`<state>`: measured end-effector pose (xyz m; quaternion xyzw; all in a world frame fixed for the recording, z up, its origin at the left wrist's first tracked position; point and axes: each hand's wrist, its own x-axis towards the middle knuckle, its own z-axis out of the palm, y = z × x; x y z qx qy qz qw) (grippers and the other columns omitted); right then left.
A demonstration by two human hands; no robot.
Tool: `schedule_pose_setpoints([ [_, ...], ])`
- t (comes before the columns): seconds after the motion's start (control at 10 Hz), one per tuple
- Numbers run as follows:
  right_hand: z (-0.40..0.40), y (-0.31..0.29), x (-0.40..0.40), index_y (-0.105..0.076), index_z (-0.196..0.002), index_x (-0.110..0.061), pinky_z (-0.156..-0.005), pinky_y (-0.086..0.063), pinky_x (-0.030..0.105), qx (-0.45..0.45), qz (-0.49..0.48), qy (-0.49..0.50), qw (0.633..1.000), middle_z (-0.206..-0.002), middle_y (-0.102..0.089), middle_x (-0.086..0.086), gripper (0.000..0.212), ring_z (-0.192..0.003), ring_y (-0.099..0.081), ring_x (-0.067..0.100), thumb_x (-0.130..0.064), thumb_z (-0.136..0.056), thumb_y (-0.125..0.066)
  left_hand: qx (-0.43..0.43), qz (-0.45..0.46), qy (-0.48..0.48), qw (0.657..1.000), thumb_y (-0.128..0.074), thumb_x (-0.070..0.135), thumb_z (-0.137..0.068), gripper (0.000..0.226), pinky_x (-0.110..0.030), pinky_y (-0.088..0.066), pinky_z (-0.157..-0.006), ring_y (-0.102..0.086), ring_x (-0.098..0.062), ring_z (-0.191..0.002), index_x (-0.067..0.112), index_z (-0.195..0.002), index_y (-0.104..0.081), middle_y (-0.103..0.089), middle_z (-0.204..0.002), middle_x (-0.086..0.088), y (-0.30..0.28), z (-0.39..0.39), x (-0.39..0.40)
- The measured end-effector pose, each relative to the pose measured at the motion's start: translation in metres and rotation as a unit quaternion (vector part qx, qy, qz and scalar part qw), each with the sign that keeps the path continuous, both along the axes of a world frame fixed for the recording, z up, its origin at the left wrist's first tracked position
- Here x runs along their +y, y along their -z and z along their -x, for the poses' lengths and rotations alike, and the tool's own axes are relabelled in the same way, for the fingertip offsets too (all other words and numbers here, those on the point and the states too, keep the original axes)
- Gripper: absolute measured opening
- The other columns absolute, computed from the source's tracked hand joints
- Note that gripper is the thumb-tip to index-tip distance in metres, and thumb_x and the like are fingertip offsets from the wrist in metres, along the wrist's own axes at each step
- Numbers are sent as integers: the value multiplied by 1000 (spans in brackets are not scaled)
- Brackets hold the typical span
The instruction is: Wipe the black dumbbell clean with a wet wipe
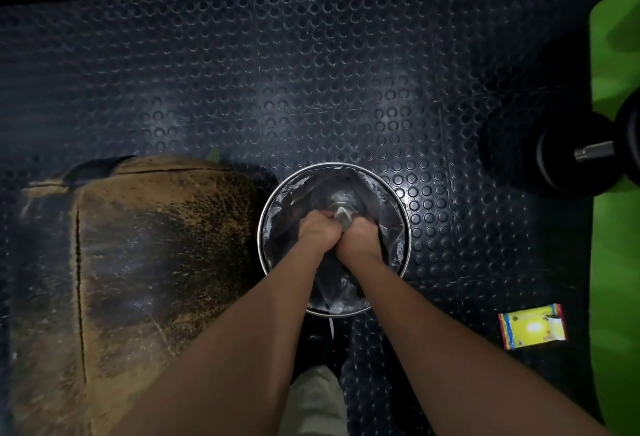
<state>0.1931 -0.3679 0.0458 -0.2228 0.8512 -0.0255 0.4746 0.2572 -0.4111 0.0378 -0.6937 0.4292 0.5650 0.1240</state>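
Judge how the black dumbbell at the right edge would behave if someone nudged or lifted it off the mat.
The black dumbbell looks heavy for its size: thick stacked plates on a metal bar. Its round plates suggest it could roll if pushed across the bar, though the studded rubber floor mat probably resists sliding. It appears rigid, so nothing should flex when lifted.

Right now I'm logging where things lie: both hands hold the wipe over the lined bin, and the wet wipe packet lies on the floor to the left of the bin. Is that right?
Not quite. The head view shows the wet wipe packet on the floor to the right of the bin, not the left. The rest holds: the left hand and right hand hold the wipe over the lined bin.
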Motion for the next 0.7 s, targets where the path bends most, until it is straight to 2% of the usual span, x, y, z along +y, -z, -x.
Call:
schedule_pose_setpoints([
  [0.1, 4, -4, 3, -66, -114, 1, -84, -49, 32, 6, -10, -36, 999, -115, -68, 17, 26, -107, -66, 31, -4, -99, -47, -12, -7, 81, 997, -51, 31, -98, 33, -33, -49, -99, -61, -29, -115, 11, -116, -71, -68, -121, -12, -3, -1, 2],
  [0.2, 2, -9, 8, -65, -115, 0, -84, -51, 30, 26, 3, -76, 997, -115, -68, 15, 26, -103, -67, 27, 0, -97, -47, -40, 8, 119, 992, -48, 32, -100, 36, -32, -50, -96, -63, -27, -113, 7, -116, -70, -67, -122, -13, -6, -2, 4],
  [0.3, -2, -13, 14, -61, -122, 0, -88, -50, 32, 45, 29, -58, 997, -120, -62, 15, 28, -106, -65, 29, -3, -97, -49, -52, 17, 161, 985, -46, 37, -101, 43, -30, -50, -87, -61, -28, -116, 4, -122, -65, -64, -127, -14, -18, -3, 6],
  [0.4, -4, -26, 18, -61, -121, 0, -82, -49, 31, 36, 50, -36, 997, -117, -63, 15, 28, -105, -66, 30, -3, -96, -49, -67, 28, 195, 978, -47, 36, -99, 42, -27, -42, -73, -62, -28, -111, 5, -120, -66, -65, -123, -14, -36, -7, 5],
  [0.5, -7, -51, 21, -66, -110, -8, -76, -54, 33, 33, 92, -47, 994, -106, -67, 13, 23, -90, -67, 28, -5, -91, -53, -72, 56, 195, 977, -51, 22, -94, 31, -26, -43, -74, -63, -28, -107, 6, -114, -69, -67, -117, -14, -65, -17, 2],
  [0.6, -3, -89, 25, -65, -117, -15, -81, -59, 40, 18, 106, -38, 993, -109, -67, 12, 33, -94, -68, 30, -11, -84, -58, -74, 87, 204, 972, -53, 19, -92, 26, -24, -42, -75, -63, -27, -101, 9, -108, -71, -69, -113, -12, -97, -29, 5],
  [0.7, 9, -134, 30, -66, -114, -19, -79, -59, 37, 22, 78, -80, 994, -108, -68, 7, 31, -93, -67, 29, -19, -84, -60, -79, 114, 235, 962, -50, 25, -97, 30, -27, -41, -80, -61, -31, -109, 6, -109, -69, -68, -118, -15, -140, -35, 14],
])
